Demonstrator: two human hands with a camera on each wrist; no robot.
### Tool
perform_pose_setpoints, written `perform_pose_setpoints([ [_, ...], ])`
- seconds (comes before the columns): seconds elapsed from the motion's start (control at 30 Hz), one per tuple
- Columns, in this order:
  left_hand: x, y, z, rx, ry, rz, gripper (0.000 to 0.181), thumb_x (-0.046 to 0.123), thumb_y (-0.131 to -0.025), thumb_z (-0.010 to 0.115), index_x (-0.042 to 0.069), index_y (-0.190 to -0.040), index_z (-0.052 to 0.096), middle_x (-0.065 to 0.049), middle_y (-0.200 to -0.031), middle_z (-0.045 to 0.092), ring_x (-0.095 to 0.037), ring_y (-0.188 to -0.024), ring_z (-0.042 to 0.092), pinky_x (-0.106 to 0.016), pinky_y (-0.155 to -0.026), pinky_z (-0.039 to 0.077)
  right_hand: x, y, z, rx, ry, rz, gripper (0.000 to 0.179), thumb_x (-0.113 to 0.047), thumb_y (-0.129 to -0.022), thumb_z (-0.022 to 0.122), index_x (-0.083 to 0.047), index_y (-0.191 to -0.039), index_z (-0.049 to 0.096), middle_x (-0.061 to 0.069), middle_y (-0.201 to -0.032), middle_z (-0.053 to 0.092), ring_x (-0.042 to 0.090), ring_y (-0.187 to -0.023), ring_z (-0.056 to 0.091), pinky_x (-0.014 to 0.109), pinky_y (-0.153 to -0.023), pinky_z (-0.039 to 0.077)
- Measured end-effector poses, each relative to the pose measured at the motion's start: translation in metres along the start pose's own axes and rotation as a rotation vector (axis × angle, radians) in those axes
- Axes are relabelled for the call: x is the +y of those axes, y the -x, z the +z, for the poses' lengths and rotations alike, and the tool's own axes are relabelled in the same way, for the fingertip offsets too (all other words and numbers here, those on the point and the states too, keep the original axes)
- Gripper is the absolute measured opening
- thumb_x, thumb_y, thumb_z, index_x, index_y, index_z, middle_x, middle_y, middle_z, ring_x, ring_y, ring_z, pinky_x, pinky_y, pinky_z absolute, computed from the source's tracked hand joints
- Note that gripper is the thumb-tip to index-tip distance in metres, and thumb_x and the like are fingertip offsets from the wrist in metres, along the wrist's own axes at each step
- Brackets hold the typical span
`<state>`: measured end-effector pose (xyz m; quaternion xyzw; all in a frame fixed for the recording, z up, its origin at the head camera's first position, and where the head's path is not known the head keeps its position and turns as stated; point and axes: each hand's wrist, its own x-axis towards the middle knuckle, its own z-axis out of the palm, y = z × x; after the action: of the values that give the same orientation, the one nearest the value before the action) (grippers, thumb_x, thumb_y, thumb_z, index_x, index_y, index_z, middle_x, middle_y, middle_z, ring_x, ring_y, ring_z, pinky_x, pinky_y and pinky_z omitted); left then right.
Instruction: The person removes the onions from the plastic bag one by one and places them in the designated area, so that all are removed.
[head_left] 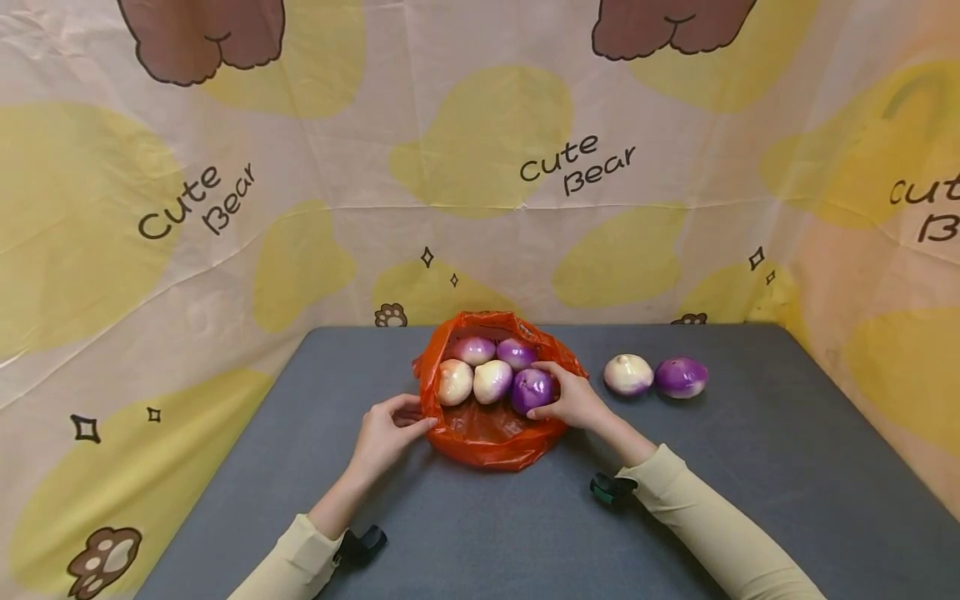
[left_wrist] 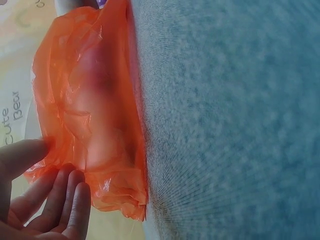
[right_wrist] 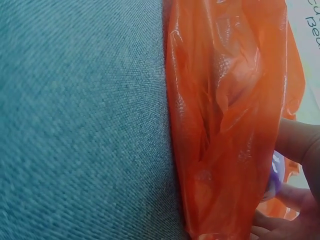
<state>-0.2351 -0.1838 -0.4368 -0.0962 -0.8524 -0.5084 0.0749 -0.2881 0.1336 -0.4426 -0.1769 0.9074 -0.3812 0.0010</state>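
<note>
An orange-red plastic bag (head_left: 487, 454) lies with its mouth wide, its rim facing the person. Inside sit several glossy, round purple-and-white vegetables, turnip-like in look, among them a pale one (head_left: 455, 382) and a half-white one (head_left: 492, 382). My right hand (head_left: 573, 400) reaches over the bag's right rim and holds a deep purple vegetable (head_left: 531, 392) between thumb and fingers, beside the others. At the left rim my left hand (head_left: 386, 437) pinches the plastic, thumb on the rim and fingers against the outer side. In the right wrist view the bag wall (right_wrist: 225, 125) hides most of the held vegetable (right_wrist: 274, 175).
Two more such vegetables rest on the grey table (head_left: 480, 533) right of the bag: a mostly white one (head_left: 628, 375) and a purple one (head_left: 681, 377). A patterned curtain (head_left: 480, 167) hangs behind the table and along its sides.
</note>
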Motion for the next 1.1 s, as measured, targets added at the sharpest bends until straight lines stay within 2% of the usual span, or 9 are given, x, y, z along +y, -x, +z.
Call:
perform_pose_setpoints([
  [0.4, -0.001, -0.002, 0.002, 0.003, 0.002, -0.002, 0.03, 0.024, -0.076, 0.081, 0.011, -0.101, 0.071, -0.007, -0.096, 0.071, -0.015, -0.08, 0.068, -0.02, -0.071, 0.054, -0.005, 0.006, -0.01, -0.026, -0.032, -0.01, 0.073, -0.028, -0.072, 0.082, -0.012, -0.135, 0.048, 0.019, -0.129, 0.056, 0.036, -0.114, 0.056, 0.052, -0.095, 0.047],
  [0.7, 0.0, -0.002, 0.003, 0.004, 0.003, -0.008, 0.029, 0.022, -0.075, 0.081, 0.011, -0.101, 0.071, -0.006, -0.096, 0.071, -0.014, -0.08, 0.068, -0.02, -0.071, 0.054, -0.011, 0.012, -0.019, -0.002, -0.051, -0.033, 0.075, -0.029, -0.072, 0.083, -0.014, -0.135, 0.047, 0.019, -0.128, 0.057, 0.036, -0.113, 0.057, 0.05, -0.092, 0.05],
  [1.07, -0.002, -0.002, 0.002, -0.001, 0.023, -0.001, 0.03, 0.023, -0.075, 0.081, 0.01, -0.1, 0.071, -0.007, -0.095, 0.071, -0.015, -0.081, 0.068, -0.019, -0.071, 0.054, -0.018, 0.021, -0.028, 0.009, -0.199, -0.047, 0.078, -0.022, -0.07, 0.085, -0.009, -0.136, 0.046, 0.022, -0.129, 0.054, 0.038, -0.115, 0.057, 0.044, -0.089, 0.052],
  [1.1, 0.003, 0.0, 0.001, -0.006, 0.024, -0.004, 0.03, 0.021, -0.076, 0.08, 0.008, -0.101, 0.07, -0.009, -0.096, 0.071, -0.017, -0.082, 0.068, -0.019, -0.071, 0.053, -0.018, 0.022, -0.029, 0.008, -0.212, -0.05, 0.078, -0.022, -0.07, 0.085, -0.009, -0.136, 0.045, 0.022, -0.13, 0.053, 0.038, -0.115, 0.056, 0.045, -0.09, 0.052],
])
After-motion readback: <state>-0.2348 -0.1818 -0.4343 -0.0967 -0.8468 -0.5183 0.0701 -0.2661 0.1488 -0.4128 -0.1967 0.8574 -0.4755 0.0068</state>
